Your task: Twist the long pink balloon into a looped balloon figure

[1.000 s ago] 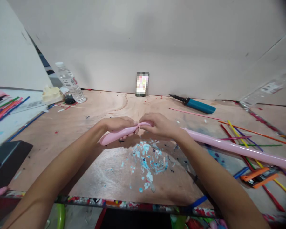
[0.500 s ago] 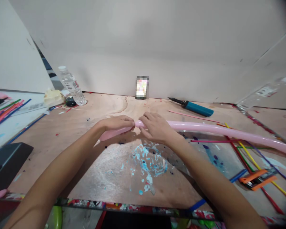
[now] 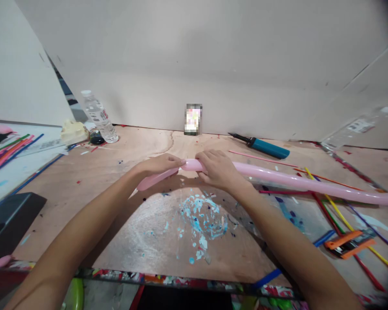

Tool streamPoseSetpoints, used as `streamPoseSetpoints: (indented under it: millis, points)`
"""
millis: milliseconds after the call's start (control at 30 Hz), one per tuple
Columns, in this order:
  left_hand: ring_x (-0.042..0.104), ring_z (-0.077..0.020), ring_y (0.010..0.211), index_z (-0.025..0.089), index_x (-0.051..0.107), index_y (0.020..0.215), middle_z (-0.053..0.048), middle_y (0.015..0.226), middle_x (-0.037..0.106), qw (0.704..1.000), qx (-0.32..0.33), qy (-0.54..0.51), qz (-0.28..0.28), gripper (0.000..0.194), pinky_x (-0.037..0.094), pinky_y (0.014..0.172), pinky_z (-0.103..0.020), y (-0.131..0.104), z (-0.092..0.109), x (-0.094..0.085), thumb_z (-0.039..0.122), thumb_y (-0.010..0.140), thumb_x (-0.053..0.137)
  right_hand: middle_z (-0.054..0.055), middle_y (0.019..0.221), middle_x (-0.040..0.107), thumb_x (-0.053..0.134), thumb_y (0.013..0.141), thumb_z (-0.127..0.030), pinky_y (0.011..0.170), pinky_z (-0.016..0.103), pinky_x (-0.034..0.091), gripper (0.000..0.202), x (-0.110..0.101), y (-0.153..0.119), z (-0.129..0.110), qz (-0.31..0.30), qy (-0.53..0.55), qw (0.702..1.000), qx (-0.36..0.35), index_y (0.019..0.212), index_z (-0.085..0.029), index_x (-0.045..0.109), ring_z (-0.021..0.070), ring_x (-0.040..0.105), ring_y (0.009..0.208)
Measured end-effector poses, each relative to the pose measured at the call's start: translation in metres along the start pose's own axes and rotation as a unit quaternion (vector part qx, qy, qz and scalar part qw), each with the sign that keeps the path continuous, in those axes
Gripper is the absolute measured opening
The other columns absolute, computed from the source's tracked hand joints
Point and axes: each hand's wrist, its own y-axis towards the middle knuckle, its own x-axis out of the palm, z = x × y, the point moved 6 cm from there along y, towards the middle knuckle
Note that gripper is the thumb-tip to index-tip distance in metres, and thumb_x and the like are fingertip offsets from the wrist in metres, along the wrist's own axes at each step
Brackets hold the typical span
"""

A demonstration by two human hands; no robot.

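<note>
A long, inflated pink modelling balloon [image 3: 278, 174] stretches from my hands out past the right edge of the view. My left hand [image 3: 163, 164] is closed around it near its left end, thumb and fingers pinching at a narrowed spot; a short section of the balloon points down and left beneath the palm. My right hand [image 3: 216, 170] wraps over the balloon a little further right. Between the two hands a short, plump stretch of pink shows. Both hands are raised above the wooden table [image 3: 142, 241].
A phone [image 3: 193, 119] leans on the back wall. Right of it lies a blue hand pump [image 3: 268, 147]. Uninflated balloons [image 3: 334, 209] and an orange-and-black tool [image 3: 351, 244] are at right. Bottles [image 3: 100, 118] stand at both sides; a dark box [image 3: 14, 224] sits left.
My right hand has shifted slightly right along the balloon, so more pink shows between my hands. The balloon's far right part has swung up a little. My left hand stays nearly in place.
</note>
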Motion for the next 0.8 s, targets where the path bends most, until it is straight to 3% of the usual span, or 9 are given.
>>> streamPoseSetpoints:
  millis: [100,200,267,400,467,567,667,800]
  points:
    - [0.05,-0.0124,0.058,0.015,0.06,0.076,-0.002,0.063,0.057,0.999,0.012,0.028,0.025,0.042,0.036,0.057,-0.025,-0.002,0.006,-0.003,0.054,0.087,0.049,0.014,0.107,0.067,0.055,0.085,-0.033,0.083,0.037,0.035,0.034,0.0,0.002,0.001,0.025,0.01,0.999,0.017,0.113,-0.015,0.055,0.0296,0.058,0.1]
    - [0.054,-0.0132,0.063,0.015,0.065,0.097,-0.002,0.074,0.061,0.996,0.018,0.02,0.085,0.036,0.039,0.059,-0.024,-0.005,0.008,-0.015,0.046,0.079,0.063,0.011,0.1,0.07,0.049,0.089,-0.051,0.073,0.034,0.036,0.041,0.007,0.001,0.006,-0.019,0.058,0.997,0.051,0.111,-0.018,0.057,0.0281,0.062,0.089]
    - [0.054,-0.0131,0.064,0.015,0.063,0.106,-0.002,0.078,0.062,0.994,0.015,-0.004,0.104,0.042,0.04,0.059,-0.024,-0.006,0.006,-0.021,0.045,0.076,0.066,0.01,0.098,0.07,0.046,0.091,-0.05,0.069,0.033,0.035,0.038,0.011,0.0,0.009,-0.039,0.074,0.995,0.061,0.108,-0.019,0.059,0.027,0.062,0.085]
    - [0.051,-0.0123,0.058,0.014,0.064,0.088,-0.003,0.069,0.058,0.995,-0.004,-0.02,0.095,0.045,0.038,0.055,-0.024,-0.004,0.0,-0.018,0.057,0.084,0.053,0.013,0.106,0.067,0.053,0.085,-0.032,0.075,0.034,0.036,0.03,0.006,0.002,0.013,0.024,0.038,0.996,0.072,0.11,-0.015,0.056,0.0286,0.06,0.093]
    - [0.051,-0.0122,0.058,0.013,0.063,0.081,-0.003,0.068,0.057,0.994,0.005,-0.012,0.104,0.045,0.037,0.055,-0.025,-0.004,0.003,-0.018,0.057,0.085,0.051,0.014,0.106,0.067,0.055,0.085,-0.035,0.076,0.035,0.036,0.035,0.004,0.001,0.015,0.04,0.03,0.995,0.087,0.113,-0.014,0.054,0.0293,0.06,0.092]
    - [0.054,-0.0126,0.062,0.014,0.065,0.101,-0.003,0.079,0.061,0.991,0.023,-0.023,0.127,0.04,0.04,0.057,-0.025,-0.008,0.008,-0.023,0.048,0.079,0.063,0.012,0.101,0.068,0.052,0.087,-0.05,0.071,0.034,0.035,0.047,0.004,0.0,0.015,0.01,0.063,0.994,0.092,0.118,-0.016,0.053,0.0283,0.061,0.086]
    - [0.055,-0.0124,0.064,0.015,0.062,0.115,-0.005,0.089,0.064,0.991,0.031,-0.037,0.121,0.05,0.043,0.059,-0.025,-0.01,0.008,-0.027,0.045,0.075,0.067,0.01,0.094,0.069,0.045,0.091,-0.046,0.068,0.033,0.034,0.034,0.005,-0.001,0.009,-0.029,0.07,0.995,0.066,0.104,-0.018,0.058,0.0259,0.06,0.082]
    - [0.051,-0.0121,0.058,0.013,0.066,0.086,-0.002,0.066,0.058,0.992,0.034,-0.005,0.118,0.037,0.038,0.055,-0.025,-0.009,0.004,-0.029,0.05,0.083,0.057,0.012,0.099,0.068,0.053,0.085,-0.032,0.074,0.034,0.035,0.025,0.0,0.0,0.008,0.034,0.031,0.995,0.086,0.102,-0.016,0.056,0.0278,0.06,0.089]
